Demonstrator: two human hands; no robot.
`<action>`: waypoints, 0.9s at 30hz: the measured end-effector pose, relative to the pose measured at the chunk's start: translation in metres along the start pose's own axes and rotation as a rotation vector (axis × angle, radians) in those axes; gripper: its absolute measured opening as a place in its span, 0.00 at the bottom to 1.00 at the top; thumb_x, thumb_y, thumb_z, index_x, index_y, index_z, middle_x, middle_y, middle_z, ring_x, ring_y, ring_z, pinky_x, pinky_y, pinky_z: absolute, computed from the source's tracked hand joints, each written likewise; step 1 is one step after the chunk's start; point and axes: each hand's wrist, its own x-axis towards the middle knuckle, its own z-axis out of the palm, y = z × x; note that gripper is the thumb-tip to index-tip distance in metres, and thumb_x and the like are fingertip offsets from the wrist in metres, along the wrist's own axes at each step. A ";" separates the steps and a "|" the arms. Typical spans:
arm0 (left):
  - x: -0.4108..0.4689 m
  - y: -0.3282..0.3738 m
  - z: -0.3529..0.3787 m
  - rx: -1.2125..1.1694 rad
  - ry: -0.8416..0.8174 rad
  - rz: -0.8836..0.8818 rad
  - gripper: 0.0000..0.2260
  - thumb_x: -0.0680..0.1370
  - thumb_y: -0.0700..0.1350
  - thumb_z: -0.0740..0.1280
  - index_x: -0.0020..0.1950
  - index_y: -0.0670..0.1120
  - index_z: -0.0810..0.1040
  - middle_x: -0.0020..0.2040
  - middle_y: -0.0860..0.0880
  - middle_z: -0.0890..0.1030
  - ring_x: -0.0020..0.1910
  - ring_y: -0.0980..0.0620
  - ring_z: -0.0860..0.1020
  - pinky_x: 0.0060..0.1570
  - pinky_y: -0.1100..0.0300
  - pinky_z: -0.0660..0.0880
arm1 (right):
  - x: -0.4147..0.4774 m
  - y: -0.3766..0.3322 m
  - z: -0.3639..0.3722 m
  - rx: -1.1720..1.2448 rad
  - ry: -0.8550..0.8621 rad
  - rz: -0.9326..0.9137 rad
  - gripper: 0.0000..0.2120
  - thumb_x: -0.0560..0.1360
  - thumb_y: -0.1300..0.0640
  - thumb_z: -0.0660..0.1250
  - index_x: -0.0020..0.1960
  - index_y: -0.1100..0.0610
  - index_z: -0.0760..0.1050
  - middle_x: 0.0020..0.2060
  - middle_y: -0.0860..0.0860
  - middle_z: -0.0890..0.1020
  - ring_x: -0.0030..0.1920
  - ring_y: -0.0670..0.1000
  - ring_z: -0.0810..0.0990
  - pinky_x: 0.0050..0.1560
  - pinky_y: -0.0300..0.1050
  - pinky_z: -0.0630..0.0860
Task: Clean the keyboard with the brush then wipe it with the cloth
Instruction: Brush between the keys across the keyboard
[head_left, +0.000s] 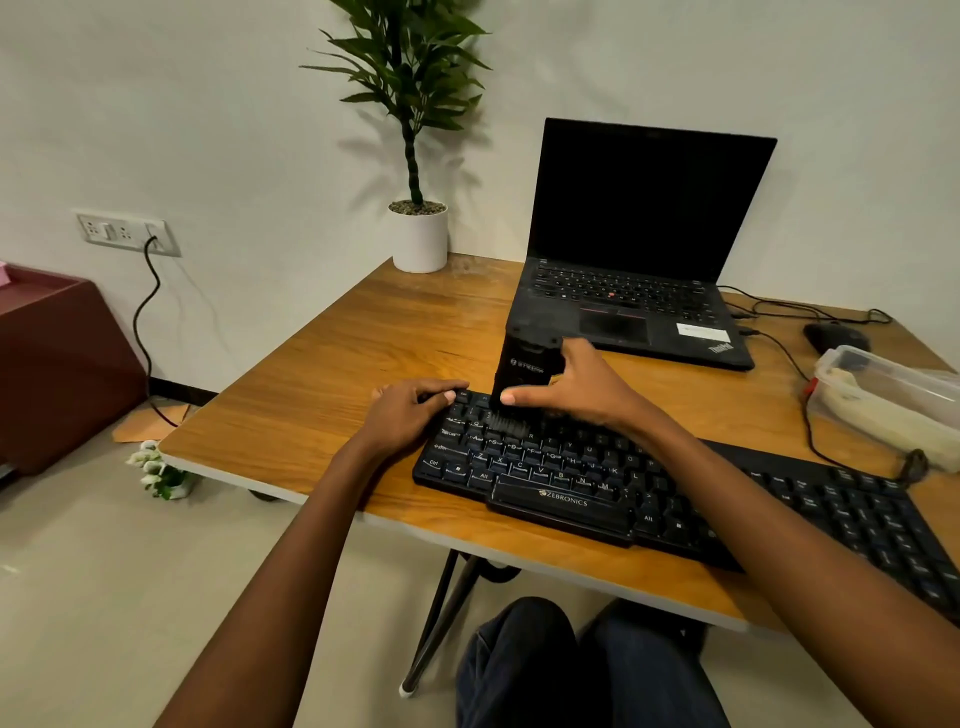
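I read the left hand (410, 410) as a brace: it lies on the far left corner of the long black plastic keyboard (545, 467), fingers laid loosely along the back edge and pinching nothing, probably so the board cannot skate across the brown wooden table (363, 332) under the strokes. The right hand (582, 387) is clamped on the chunky black block-shaped brush (524, 369), thumb on the near face and fingers wrapped round the far side, holding it upright so the dark bristles (511, 426) press down into the upper key rows just beside the left hand. That puts me in the brushing step, with most of the board off to the right not yet reached. What I take for the cream cloth (857, 400) lies in a clear plastic tub (893, 374) at the table's right edge, well apart from both hands, near an open black laptop (649, 208)
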 end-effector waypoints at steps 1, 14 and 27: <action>0.000 0.000 0.000 -0.007 -0.003 0.000 0.13 0.69 0.67 0.57 0.52 0.77 0.72 0.62 0.55 0.79 0.63 0.52 0.74 0.67 0.37 0.61 | -0.002 0.000 0.001 0.011 -0.023 0.006 0.21 0.66 0.56 0.76 0.55 0.53 0.73 0.49 0.47 0.80 0.46 0.42 0.77 0.41 0.29 0.72; 0.002 -0.004 0.002 0.025 0.013 0.003 0.12 0.70 0.66 0.56 0.51 0.76 0.73 0.65 0.54 0.77 0.66 0.50 0.71 0.68 0.35 0.57 | 0.001 -0.008 -0.027 -0.120 -0.226 0.093 0.19 0.65 0.58 0.77 0.51 0.56 0.73 0.41 0.55 0.81 0.35 0.45 0.81 0.34 0.42 0.78; 0.002 -0.003 0.001 0.041 0.039 0.013 0.09 0.72 0.61 0.58 0.46 0.76 0.73 0.62 0.55 0.79 0.64 0.52 0.74 0.67 0.37 0.61 | 0.011 -0.020 -0.008 -0.117 -0.260 0.081 0.16 0.65 0.58 0.77 0.47 0.56 0.74 0.36 0.52 0.80 0.30 0.50 0.79 0.27 0.41 0.75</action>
